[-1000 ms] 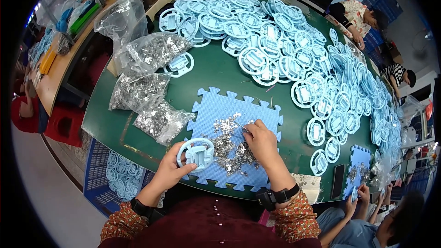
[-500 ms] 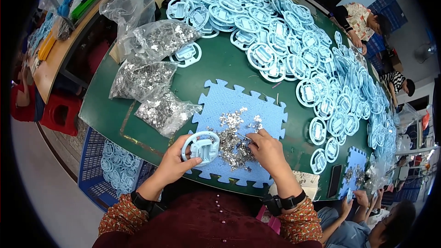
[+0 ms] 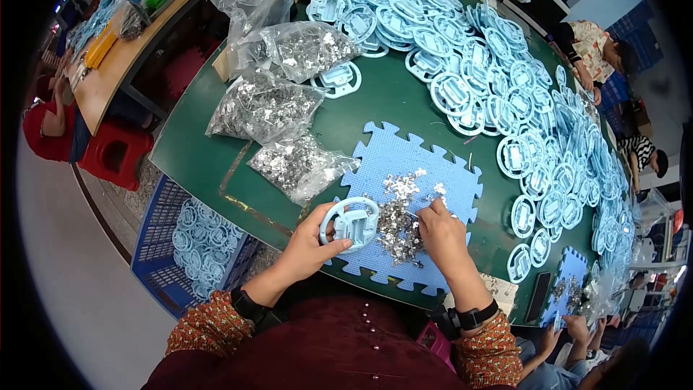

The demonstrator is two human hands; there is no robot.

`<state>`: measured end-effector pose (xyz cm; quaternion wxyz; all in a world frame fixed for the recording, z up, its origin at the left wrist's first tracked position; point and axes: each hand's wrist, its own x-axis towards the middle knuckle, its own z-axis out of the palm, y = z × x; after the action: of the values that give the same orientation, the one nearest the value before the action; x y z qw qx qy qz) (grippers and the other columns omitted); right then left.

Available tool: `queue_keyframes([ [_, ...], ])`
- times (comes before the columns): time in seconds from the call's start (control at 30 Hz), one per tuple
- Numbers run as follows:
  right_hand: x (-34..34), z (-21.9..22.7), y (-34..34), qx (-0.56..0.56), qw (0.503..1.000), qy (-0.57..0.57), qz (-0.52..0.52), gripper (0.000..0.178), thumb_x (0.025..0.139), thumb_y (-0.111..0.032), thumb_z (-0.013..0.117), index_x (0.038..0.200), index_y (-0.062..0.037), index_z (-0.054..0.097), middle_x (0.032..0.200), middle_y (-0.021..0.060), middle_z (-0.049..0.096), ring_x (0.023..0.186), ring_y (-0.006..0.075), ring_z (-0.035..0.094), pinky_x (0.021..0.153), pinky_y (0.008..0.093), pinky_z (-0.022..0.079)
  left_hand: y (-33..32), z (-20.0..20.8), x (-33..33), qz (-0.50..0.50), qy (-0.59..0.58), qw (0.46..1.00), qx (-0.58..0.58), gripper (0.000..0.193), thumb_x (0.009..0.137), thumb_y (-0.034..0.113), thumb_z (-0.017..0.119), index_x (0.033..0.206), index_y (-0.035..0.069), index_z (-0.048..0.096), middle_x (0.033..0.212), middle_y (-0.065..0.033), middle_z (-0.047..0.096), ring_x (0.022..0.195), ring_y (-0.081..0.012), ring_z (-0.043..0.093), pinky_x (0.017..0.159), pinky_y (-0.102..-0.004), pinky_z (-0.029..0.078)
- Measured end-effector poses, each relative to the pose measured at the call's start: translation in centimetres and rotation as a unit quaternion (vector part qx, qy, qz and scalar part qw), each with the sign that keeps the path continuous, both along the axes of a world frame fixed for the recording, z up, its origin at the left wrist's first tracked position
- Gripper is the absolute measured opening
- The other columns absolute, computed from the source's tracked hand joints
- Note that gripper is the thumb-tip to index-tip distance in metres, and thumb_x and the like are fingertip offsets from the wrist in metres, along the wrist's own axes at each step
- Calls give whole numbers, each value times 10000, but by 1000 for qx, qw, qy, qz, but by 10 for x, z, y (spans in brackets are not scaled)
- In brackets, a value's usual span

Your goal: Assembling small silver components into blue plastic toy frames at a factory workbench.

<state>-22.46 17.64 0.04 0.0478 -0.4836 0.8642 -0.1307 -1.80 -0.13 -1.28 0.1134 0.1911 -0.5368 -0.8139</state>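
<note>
My left hand point(image 3: 307, 251) is closed round the rim of a light-blue plastic toy steering wheel point(image 3: 369, 220), its recessed middle facing up, above the near left part of a blue foam mat point(image 3: 386, 150). Small shiny metal pieces point(image 3: 398, 230) lie heaped on the mat, just right of the wheel. At the heap's right side, my right hand point(image 3: 445, 240) has its thumb and fingers drawn together. Whatever may be between those fingertips is too small and hidden to make out.
Clear bags of metal pieces point(image 3: 266, 110) lie left of the mat. A large pile of light-blue wheels point(image 3: 473, 65) covers the far and right table. A blue basket point(image 3: 157, 227) of wheels stands low left. A dark phone point(image 3: 538, 296) and a co-worker's hands point(image 3: 563, 331) are at right.
The whole view has shifted, so the table and both hands sit further right in the picture. The left hand still holds the wheel; the right hand stays at the metal heap.
</note>
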Motion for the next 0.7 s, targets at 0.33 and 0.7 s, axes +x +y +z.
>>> queue_keyframes([
  [0.33, 58, 26, -14, -142, 861, -474, -116, 81, 863, -69, 667, 870, -25, 599, 774, 42, 670, 560, 84, 531, 498, 278, 433, 3, -4, 10, -11, -31, 993, -113, 603, 876, 7, 685, 1400, 21, 386, 1241, -85, 552, 1106, -141, 569, 904, -291, 490],
  [0.7, 85, 14, -24, -167, 632, -727, -209, 240, 879, 38, 623, 983, -70, 435, 764, 144, 669, 384, 79, 425, 345, 211, 308, 6, 7, 17, -8, -31, 973, -227, 574, 873, 149, 719, 1365, 55, 440, 1159, -113, 605, 990, -193, 614, 834, -339, 500],
])
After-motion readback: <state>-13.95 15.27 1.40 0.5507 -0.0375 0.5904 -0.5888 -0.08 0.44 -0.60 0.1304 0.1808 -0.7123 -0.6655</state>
